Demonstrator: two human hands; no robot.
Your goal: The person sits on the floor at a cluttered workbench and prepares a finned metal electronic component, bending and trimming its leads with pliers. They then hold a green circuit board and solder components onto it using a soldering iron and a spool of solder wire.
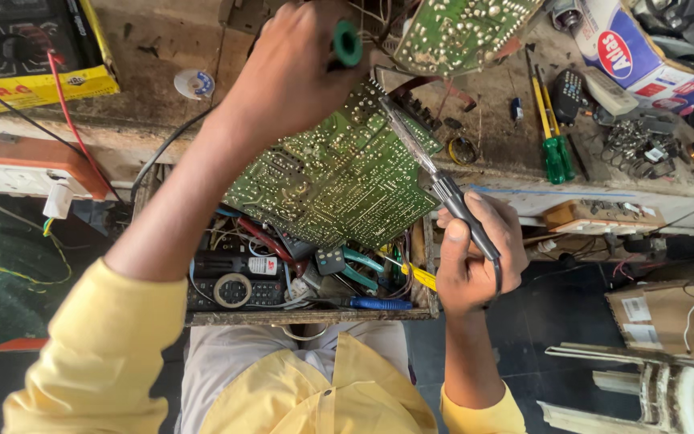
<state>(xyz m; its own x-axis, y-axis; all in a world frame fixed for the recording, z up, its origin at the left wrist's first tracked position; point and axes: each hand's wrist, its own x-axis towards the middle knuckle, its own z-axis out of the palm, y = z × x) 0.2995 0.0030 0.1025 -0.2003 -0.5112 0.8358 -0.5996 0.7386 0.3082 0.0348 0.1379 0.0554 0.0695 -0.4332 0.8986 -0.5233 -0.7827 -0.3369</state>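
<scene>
1. Soldering step, judging by pose: right hand (pixel 475 257), fingers wrapped round soldering iron (pixel 431 173), tip on green circuit board (pixel 335 173) tilted over open tool drawer (pixel 307 315).
2. Left hand (pixel 291 76) grips board's top edge, fingers curled.
3. Next likely needs steady tip placement.

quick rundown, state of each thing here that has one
left hand: closed on a green-capped tool
right hand: gripping the soldering iron
soldering iron: tip on the circuit board
circuit board: tilted, solder side up
drawer: open, cluttered with tools
green screwdrivers: lying unused on the bench
tape roll: flat in the drawer
</scene>
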